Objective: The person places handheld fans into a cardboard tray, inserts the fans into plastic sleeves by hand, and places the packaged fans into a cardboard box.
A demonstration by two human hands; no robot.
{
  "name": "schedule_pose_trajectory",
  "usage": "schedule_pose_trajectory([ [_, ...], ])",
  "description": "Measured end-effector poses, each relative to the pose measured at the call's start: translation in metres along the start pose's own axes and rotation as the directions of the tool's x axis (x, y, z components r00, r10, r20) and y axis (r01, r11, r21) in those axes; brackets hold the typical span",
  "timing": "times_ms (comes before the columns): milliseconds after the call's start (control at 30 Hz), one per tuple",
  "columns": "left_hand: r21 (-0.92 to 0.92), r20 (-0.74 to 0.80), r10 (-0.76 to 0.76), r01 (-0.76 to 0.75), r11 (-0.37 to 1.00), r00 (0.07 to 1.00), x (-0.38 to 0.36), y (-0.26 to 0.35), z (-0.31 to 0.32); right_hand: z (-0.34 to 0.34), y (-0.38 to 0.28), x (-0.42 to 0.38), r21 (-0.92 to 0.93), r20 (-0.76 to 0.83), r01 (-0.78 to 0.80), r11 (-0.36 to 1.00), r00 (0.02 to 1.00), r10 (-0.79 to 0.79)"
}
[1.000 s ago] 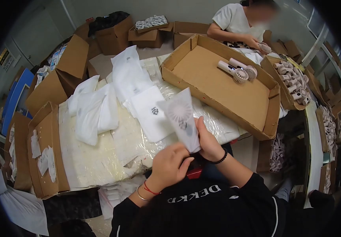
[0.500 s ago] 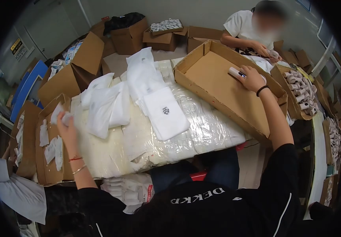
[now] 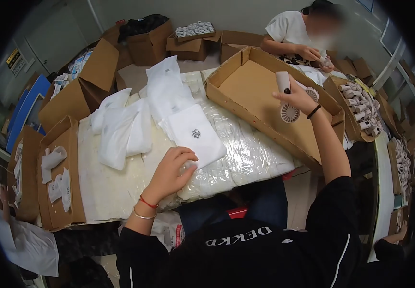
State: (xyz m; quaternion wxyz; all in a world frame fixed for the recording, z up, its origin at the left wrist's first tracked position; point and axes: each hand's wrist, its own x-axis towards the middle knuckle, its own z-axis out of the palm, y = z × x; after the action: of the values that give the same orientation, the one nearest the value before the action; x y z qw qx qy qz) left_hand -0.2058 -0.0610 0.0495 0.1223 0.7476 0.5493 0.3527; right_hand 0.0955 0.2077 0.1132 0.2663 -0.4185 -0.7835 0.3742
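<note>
My right hand (image 3: 297,98) is wrapped round a small white handheld fan (image 3: 290,113), raised over the large cardboard tray (image 3: 246,72). Another fan (image 3: 311,92) lies in that tray, beside my hand. My left hand (image 3: 174,170) rests at the lower edge of a stack of white pouches (image 3: 200,137) with a dark print, its fingers curled and spread a little; it appears empty. More white pouches (image 3: 126,132) lie to the left on the plastic-wrapped surface (image 3: 250,151).
At the left, a cardboard tray (image 3: 75,192) holds several bagged items (image 3: 54,158). A box of fans (image 3: 361,108) stands at the right. Across the table a person in white (image 3: 289,31) handles a small item. Another person's hand (image 3: 1,192) shows at the far left.
My left hand has moved from the left tray to the pouch stack, and its white item now lies in that tray. My right hand has lifted a fan up from the large tray.
</note>
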Motion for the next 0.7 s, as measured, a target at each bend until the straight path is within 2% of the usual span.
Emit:
schedule_pose_trajectory([
  [33, -0.008, 0.007, 0.003, -0.003, 1.0, 1.0, 0.005, -0.002, 0.002, -0.001, -0.004, -0.007, -0.003, -0.004, -0.01, 1.0, 1.0, 0.01],
  [100, -0.166, 0.102, -0.158, 0.174, 0.971, 0.982, 0.014, -0.007, 0.006, -0.005, -0.01, -0.017, 0.162, 0.1, 0.08, 0.984, 0.99, -0.097],
  [133, -0.169, 0.104, -0.152, 0.168, 0.971, 0.983, 0.018, -0.009, 0.008, -0.006, -0.013, -0.024, 0.158, 0.094, 0.078, 0.984, 0.991, -0.094],
  [200, -0.161, 0.152, -0.207, 0.231, 0.96, 0.966, 0.025, -0.011, 0.011, -0.002, -0.02, -0.046, 0.394, 0.247, 0.177, 0.902, 0.925, -0.289],
  [233, -0.165, 0.153, -0.207, 0.231, 0.959, 0.966, 0.027, -0.015, 0.013, 0.004, -0.027, -0.058, 0.391, 0.249, 0.174, 0.904, 0.925, -0.286],
  [300, -0.108, 0.13, -0.189, 0.203, 0.973, 0.973, 0.03, -0.02, 0.019, 0.026, -0.042, -0.084, 0.394, -0.048, 0.246, 0.886, 0.968, -0.247],
  [333, -0.113, 0.134, -0.19, 0.206, 0.972, 0.973, 0.032, -0.022, 0.02, 0.041, -0.044, -0.092, 0.393, -0.047, 0.24, 0.888, 0.969, -0.241],
  [400, -0.105, 0.145, -0.211, 0.227, 0.968, 0.967, 0.035, -0.024, 0.021, 0.072, -0.039, -0.107, 0.526, -0.31, 0.323, 0.787, 0.934, -0.176],
  [433, -0.106, 0.146, -0.21, 0.227, 0.968, 0.967, 0.035, -0.026, 0.023, 0.085, -0.025, -0.114, 0.525, -0.311, 0.322, 0.788, 0.934, -0.175],
  [467, -0.105, 0.127, -0.192, 0.206, 0.973, 0.973, 0.034, -0.028, 0.025, 0.1, -0.009, -0.121, 0.293, -0.363, 0.364, 0.884, 0.898, -0.249],
  [500, -0.103, 0.107, -0.178, 0.189, 0.977, 0.978, 0.032, -0.03, 0.025, 0.11, -0.005, -0.126, 0.044, -0.389, 0.381, 0.924, 0.858, -0.335],
  [533, -0.101, 0.104, -0.185, 0.196, 0.975, 0.977, 0.031, -0.03, 0.025, 0.108, -0.005, -0.136, 0.049, -0.383, 0.383, 0.923, 0.86, -0.337],
  [600, -0.117, 0.057, -0.186, 0.191, 0.975, 0.981, 0.03, -0.028, 0.025, 0.089, -0.019, -0.154, -0.132, -0.186, 0.143, 0.981, 0.968, -0.167],
  [633, -0.117, 0.063, -0.189, 0.195, 0.974, 0.98, 0.029, -0.026, 0.024, 0.083, -0.018, -0.158, -0.129, -0.184, 0.138, 0.982, 0.97, -0.161],
  [667, -0.13, 0.029, -0.192, 0.194, 0.972, 0.981, 0.03, -0.023, 0.023, 0.077, -0.016, -0.163, -0.192, 0.016, 0.079, 0.978, 0.997, -0.077],
  [700, -0.144, -0.005, -0.191, 0.188, 0.971, 0.982, 0.032, -0.019, 0.021, 0.074, -0.015, -0.167, -0.265, 0.205, 0.032, 0.964, 0.978, 0.024],
])
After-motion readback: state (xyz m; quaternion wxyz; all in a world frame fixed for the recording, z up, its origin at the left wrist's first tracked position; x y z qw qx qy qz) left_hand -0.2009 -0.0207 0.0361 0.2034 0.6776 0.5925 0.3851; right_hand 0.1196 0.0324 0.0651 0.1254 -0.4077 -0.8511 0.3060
